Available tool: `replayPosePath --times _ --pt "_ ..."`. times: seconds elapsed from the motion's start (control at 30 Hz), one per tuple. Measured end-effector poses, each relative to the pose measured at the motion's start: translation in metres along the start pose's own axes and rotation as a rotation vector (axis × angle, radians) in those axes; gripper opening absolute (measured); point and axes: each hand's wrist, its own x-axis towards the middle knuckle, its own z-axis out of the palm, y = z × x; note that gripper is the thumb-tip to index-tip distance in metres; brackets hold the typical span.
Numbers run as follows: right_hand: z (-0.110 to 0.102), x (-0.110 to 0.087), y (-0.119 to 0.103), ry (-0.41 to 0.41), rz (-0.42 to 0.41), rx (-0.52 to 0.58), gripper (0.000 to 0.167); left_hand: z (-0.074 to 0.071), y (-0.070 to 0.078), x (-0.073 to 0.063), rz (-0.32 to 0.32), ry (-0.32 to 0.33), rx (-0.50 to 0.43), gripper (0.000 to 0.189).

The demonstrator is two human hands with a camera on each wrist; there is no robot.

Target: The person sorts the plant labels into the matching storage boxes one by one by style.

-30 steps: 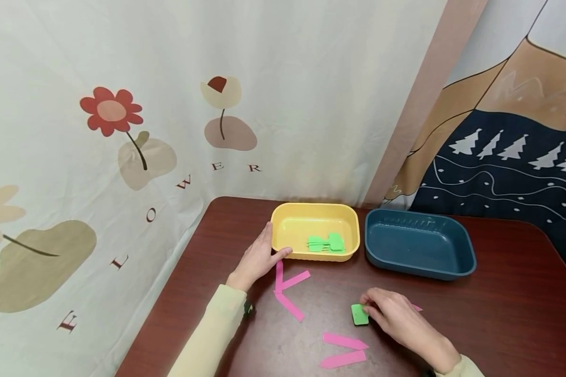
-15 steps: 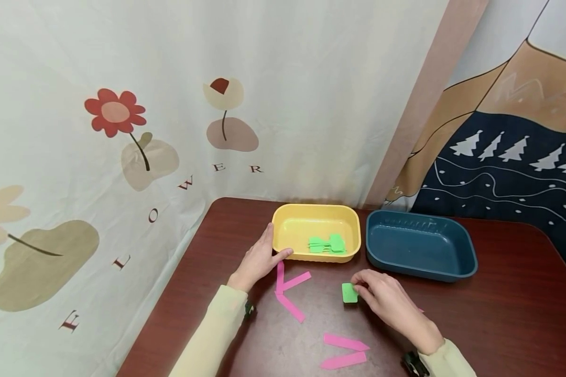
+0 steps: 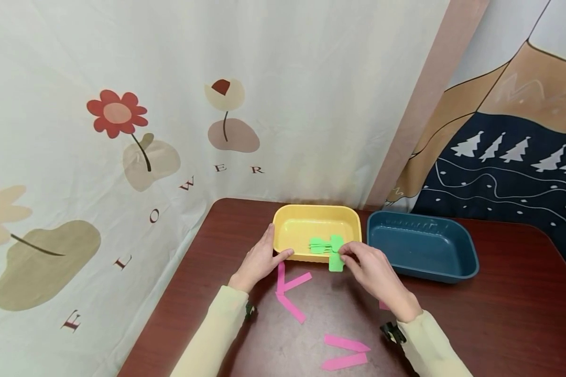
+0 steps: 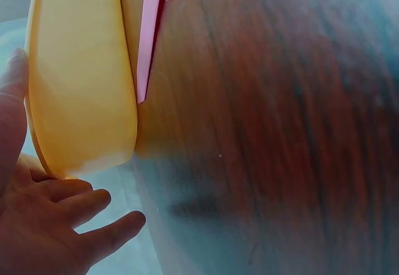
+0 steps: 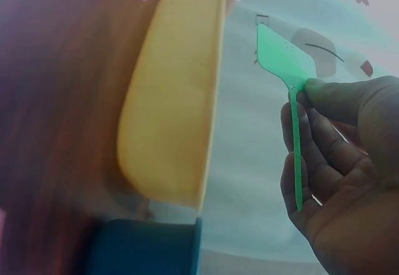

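My right hand (image 3: pixel 374 272) pinches a green plant label (image 3: pixel 336 263) at the front rim of the yellow tray (image 3: pixel 318 210). In the right wrist view, the label's flat square head (image 5: pixel 287 57) and thin pointed stem show, with the thumb against its neck. Several more green plant labels (image 3: pixel 318 245) lie inside the tray. At its front left corner rests my left hand (image 3: pixel 254 264), fingers extended along the side and thumb over the rim. The left wrist view shows those fingers (image 4: pixel 81 207) spread beside the tray's end.
Close to the right of the yellow tray stands a dark blue tray (image 3: pixel 420 241). Pink pointed strips (image 3: pixel 291 307) lie in front of the left hand, and two more pink strips (image 3: pixel 344 361) lie nearer the front. Another pink piece (image 3: pixel 383 305) is partly hidden under the right wrist. A printed curtain hangs behind.
My right hand has carried the green plant label forward and leftward from over the table to the yellow tray's front rim. The left hand has stayed on the tray.
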Motion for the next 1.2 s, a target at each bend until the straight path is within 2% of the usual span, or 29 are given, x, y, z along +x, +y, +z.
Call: replayPosePath --times 0.47,0.73,0.97,1.2 --pt "0.014 0.05 0.003 -0.022 0.151 0.022 0.01 0.0 0.002 -0.001 0.003 0.008 -0.009 0.104" --pt "0.03 0.07 0.012 -0.053 0.171 0.011 0.008 -0.002 0.004 0.0 -0.003 0.001 -0.007 0.104" --pt "0.051 0.084 0.015 -0.1 0.164 -0.085 0.006 -0.003 0.003 0.0 0.004 0.002 -0.007 0.104" --pt "0.06 0.092 0.018 -0.166 0.216 -0.12 0.006 -0.002 0.002 0.0 0.015 0.007 -0.006 0.103"
